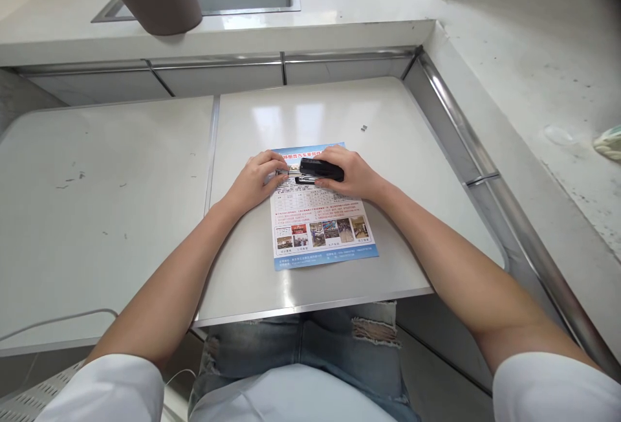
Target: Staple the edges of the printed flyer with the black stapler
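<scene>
The black stapler (310,166) is over the upper part of the printed flyer (323,215), which lies face up on the surface (242,279), between its far and near edges and well in from the near right corner. The right grip (358,177) holds the stapler's body from the right, thumb on the near side. The left grip (257,181) is narrow, its thumb and fingers pinching a slim metal piece (294,171) at the stapler's left end; how far the fingertips wrap it cannot be told.

Steadiness should come from the right grip, with the left pinch light and in line with the body, since a sideways pull could bend or jam the metal. Squeezing the stapler's arms together would risk nipping a fingertip. Small grey bits (363,128) lie beyond the flyer, towards the far right corner.
</scene>
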`<state>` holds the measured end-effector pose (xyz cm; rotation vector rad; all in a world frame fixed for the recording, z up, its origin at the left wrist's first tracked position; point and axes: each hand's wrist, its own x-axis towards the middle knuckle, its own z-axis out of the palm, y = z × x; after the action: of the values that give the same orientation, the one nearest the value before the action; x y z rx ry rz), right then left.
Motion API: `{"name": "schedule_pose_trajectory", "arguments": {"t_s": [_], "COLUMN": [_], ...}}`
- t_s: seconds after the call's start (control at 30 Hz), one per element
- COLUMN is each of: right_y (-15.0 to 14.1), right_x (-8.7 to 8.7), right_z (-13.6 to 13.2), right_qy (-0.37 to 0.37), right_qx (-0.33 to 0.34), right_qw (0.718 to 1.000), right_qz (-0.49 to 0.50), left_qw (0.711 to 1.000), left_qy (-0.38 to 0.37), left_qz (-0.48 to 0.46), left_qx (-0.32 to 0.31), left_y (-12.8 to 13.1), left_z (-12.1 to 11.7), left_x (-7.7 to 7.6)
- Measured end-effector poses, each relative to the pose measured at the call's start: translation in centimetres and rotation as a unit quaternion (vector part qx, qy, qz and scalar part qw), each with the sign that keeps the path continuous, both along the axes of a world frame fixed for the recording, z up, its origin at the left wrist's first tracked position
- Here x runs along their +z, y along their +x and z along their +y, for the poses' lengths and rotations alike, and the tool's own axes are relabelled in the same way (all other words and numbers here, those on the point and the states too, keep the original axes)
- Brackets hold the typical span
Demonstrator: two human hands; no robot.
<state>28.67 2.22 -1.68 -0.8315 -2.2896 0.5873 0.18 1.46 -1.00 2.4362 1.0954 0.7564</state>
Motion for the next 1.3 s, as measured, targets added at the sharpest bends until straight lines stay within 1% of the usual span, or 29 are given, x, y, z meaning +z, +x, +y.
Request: {"name": "schedule_pose_trajectory", "arguments": {"t_s": [0.1,0.17,0.23,0.33,0.5,0.6,0.7,0.87,1.03,1.3], "right_y": [0.0,0.0,0.0,0.0,0.3,0.3,0.2,0.1,0.2,0.0], "right_x": [-0.2,-0.3,-0.3,-0.3,0.5,1.1,1.3,0.7,0.6,0.4], "right_z": [-0.1,-0.2,-0.2,-0.2,-0.6,-1.0,-1.2,-1.0,-0.9,-0.9], "right_qy": [-0.002,-0.001,0.000,0.000,0.013,0.011,0.006,0.006,0.005,0.006], "right_qx": [-0.013,-0.020,-0.020,-0.014,-0.025,-0.041,-0.037,-0.024,-0.024,-0.021], "right_qw": [1.000,1.000,1.000,1.000,0.998,0.997,0.996,0.998,0.997,0.997], "right_qz": [-0.002,0.002,0.007,0.013,0.048,0.069,0.076,0.065,0.067,0.071], "left_qw": [1.000,1.000,1.000,1.000,0.998,0.996,0.995,0.997,0.997,0.989], "left_qy": [-0.003,-0.001,0.005,0.008,-0.014,-0.001,0.008,0.011,0.017,0.008], "left_qz": [0.000,-0.007,-0.019,-0.030,-0.046,-0.084,-0.100,-0.077,-0.080,-0.148], "left_qx": [0.007,-0.001,-0.011,0.000,0.028,0.035,0.014,-0.026,-0.002,0.020], "left_y": [-0.1,-0.3,-0.7,-1.2,-1.4,-1.4,-1.3,-1.1,-0.8,-0.1], "left_z": [-0.2,-0.2,-0.2,-0.1,-0.5,-0.6,-0.6,-0.6,-0.9,-1.2], "left_x": [0.2,0.1,0.0,-0.2,0.1,0.2,0.2,0.3,0.6,0.9]}}
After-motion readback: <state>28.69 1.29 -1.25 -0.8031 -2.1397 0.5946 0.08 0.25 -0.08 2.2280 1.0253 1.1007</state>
